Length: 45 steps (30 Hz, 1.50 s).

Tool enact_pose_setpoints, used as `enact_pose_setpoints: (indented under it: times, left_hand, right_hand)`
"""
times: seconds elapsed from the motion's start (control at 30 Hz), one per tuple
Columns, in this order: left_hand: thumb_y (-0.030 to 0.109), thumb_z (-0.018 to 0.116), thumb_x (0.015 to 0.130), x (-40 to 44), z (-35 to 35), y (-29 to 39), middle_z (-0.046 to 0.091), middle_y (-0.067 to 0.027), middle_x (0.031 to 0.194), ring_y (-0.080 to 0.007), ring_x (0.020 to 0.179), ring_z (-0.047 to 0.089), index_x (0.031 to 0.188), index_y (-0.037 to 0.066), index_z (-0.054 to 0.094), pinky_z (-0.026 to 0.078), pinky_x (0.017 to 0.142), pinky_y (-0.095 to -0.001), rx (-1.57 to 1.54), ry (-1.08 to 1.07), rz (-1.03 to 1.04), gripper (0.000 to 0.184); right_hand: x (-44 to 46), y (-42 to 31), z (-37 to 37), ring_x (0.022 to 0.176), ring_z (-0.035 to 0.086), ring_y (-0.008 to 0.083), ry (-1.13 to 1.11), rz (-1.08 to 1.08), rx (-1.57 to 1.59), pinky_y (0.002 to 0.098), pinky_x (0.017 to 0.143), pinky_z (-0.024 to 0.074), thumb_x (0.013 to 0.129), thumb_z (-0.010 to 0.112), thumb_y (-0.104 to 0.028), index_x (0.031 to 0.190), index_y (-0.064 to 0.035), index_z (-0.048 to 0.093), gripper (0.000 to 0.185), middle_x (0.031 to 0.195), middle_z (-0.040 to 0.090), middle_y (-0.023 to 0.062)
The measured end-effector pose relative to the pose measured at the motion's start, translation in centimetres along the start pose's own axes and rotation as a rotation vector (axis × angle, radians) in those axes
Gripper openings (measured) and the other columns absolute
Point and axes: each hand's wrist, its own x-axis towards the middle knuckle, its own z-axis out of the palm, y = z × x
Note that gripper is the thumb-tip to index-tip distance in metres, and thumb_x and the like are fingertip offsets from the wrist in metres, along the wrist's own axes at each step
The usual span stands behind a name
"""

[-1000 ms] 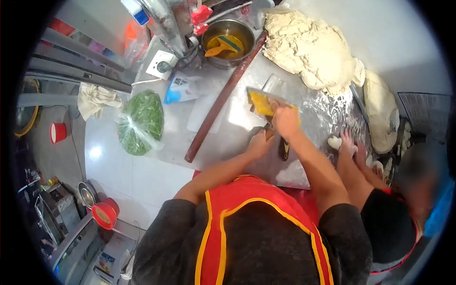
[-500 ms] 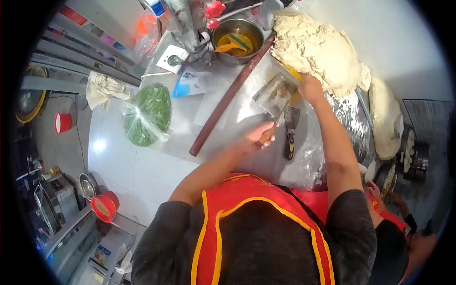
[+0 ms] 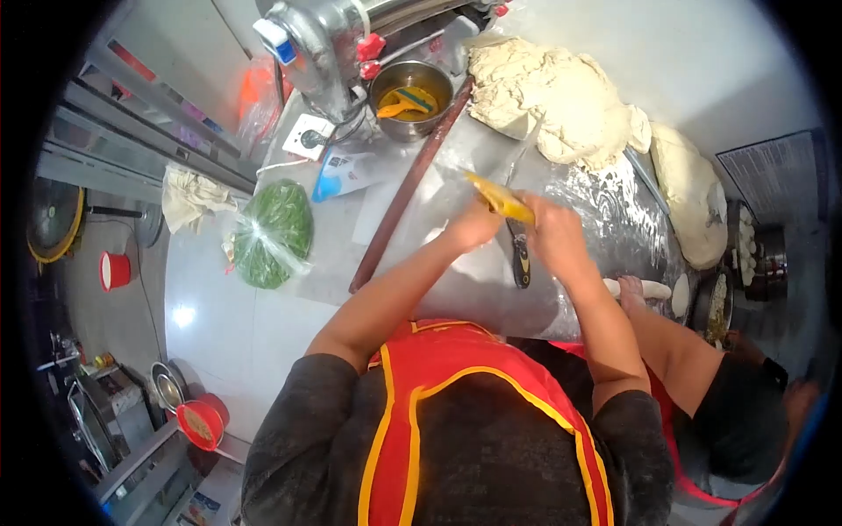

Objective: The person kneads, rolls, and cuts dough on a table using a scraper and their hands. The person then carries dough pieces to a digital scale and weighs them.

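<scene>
Gripping the yellow scraper (image 3: 502,198), the right hand (image 3: 554,235) sits at its four-o'clock end. I can't tell if the left hand (image 3: 475,226) grips.

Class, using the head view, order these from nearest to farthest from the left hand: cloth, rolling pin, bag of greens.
1. Rolling pin, just left of the left hand
2. Bag of greens, farther left
3. Cloth, beyond the bag

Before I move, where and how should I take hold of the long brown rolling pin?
Likely mid-length, from above, fingers across its width: the rolling pin lies flat, slim and straight, while its far end sits close between metal bowl and dough.
</scene>
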Motion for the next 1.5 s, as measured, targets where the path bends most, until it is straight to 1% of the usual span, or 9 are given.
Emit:
enact_pose_setpoints:
  times: [0.07,0.17,0.37,0.67,0.9,1.07,1.27,1.37,1.5]
  left_hand:
    - [0.023,0.053,0.087,1.0,0.1,-0.5,0.065,-0.0186,0.094,-0.034,0.082,0.065,0.111,0.005,0.054,0.051,0.071,-0.0446,0.34,0.21,0.191,0.029]
    - [0.021,0.053,0.087,-0.3,-0.6,2.8,0.061,-0.0238,0.108,-0.0411,0.103,0.057,0.125,0.0,0.047,0.043,0.091,-0.0467,0.442,0.231,-0.007,0.044]
    - [0.013,0.055,0.082,-1.2,0.1,-1.5,0.054,-0.0238,0.115,-0.042,0.099,0.056,0.131,0.002,0.04,0.044,0.087,-0.0479,0.566,0.445,0.174,0.053]
    - [0.006,0.057,0.08,-1.7,1.7,-6.5,0.05,-0.0254,0.115,-0.0408,0.104,0.055,0.126,-0.002,0.04,0.046,0.087,-0.0443,0.544,0.425,0.073,0.05]
    - [0.016,0.06,0.079,0.9,3.3,-12.1,0.055,-0.0259,0.099,-0.041,0.086,0.057,0.103,-0.005,0.048,0.047,0.075,-0.0462,-0.087,0.284,0.023,0.034]
    - [0.022,0.057,0.082,1.1,4.7,-14.1,0.055,-0.0231,0.083,-0.0362,0.07,0.057,0.092,-0.003,0.05,0.045,0.064,-0.0449,0.222,0.456,0.081,0.028]
    - [0.019,0.058,0.081,0.3,4.3,-12.7,0.053,-0.023,0.083,-0.0363,0.077,0.056,0.092,-0.004,0.05,0.044,0.065,-0.0451,0.138,0.347,-0.072,0.027]
    - [0.019,0.057,0.082,1.9,4.7,-16.4,0.054,-0.0252,0.089,-0.0372,0.081,0.056,0.091,-0.003,0.05,0.045,0.066,-0.0451,0.442,0.308,0.241,0.025]
    - [0.022,0.057,0.083,-0.4,4.5,-15.8,0.055,-0.0293,0.1,-0.0426,0.09,0.055,0.104,-0.002,0.049,0.046,0.074,-0.0476,0.422,0.214,0.01,0.033]
  right_hand:
    - [1.1,0.0,-1.3,0.069,0.065,0.0353,0.037,0.084,-0.056,0.0438,0.065,0.0516,0.074,0.059,0.002,0.108,-0.0092,0.063,0.036,0.078,0.065,0.0202]
    - [1.8,0.0,-2.9,0.068,0.065,0.0361,0.256,0.17,-0.103,0.0434,0.065,0.0517,0.075,0.06,-0.001,0.108,-0.007,0.063,0.034,0.073,0.065,0.0216]
    - [2.0,3.4,-5.8,0.07,0.063,0.0398,0.368,0.363,0.007,0.0456,0.065,0.0503,0.079,0.06,-0.004,0.108,-0.004,0.061,0.029,0.075,0.064,0.0236]
    - [-2.1,4.1,5.0,0.073,0.066,0.0329,0.006,0.084,-0.068,0.0423,0.067,0.053,0.077,0.062,-0.012,0.108,-0.0068,0.06,0.031,0.084,0.067,0.0169]
    - [-1.3,2.7,9.8,0.071,0.067,0.0303,-0.12,0.009,-0.153,0.0413,0.063,0.0529,0.077,0.064,-0.022,0.098,-0.0056,0.063,0.027,0.084,0.067,0.0149]
    - [2.2,5.1,11.2,0.068,0.066,0.0324,-0.191,0.109,-0.162,0.0426,0.062,0.053,0.074,0.058,-0.011,0.104,-0.0065,0.065,0.031,0.074,0.066,0.0184]
    - [7.5,8.1,11.5,0.073,0.067,0.0335,-0.208,0.129,-0.185,0.0441,0.068,0.0529,0.079,0.054,-0.013,0.087,-0.0039,0.064,0.016,0.078,0.067,0.0163]
    - [9.9,10.4,12.7,0.076,0.067,0.0331,-0.259,0.129,-0.234,0.0434,0.07,0.0528,0.08,0.049,-0.01,0.086,-0.0046,0.064,0.017,0.081,0.068,0.0159]
    - [13.8,13.5,14.6,0.079,0.067,0.0311,-0.173,0.115,-0.329,0.042,0.072,0.0529,0.081,0.048,-0.012,0.086,-0.0058,0.064,0.018,0.083,0.068,0.015]
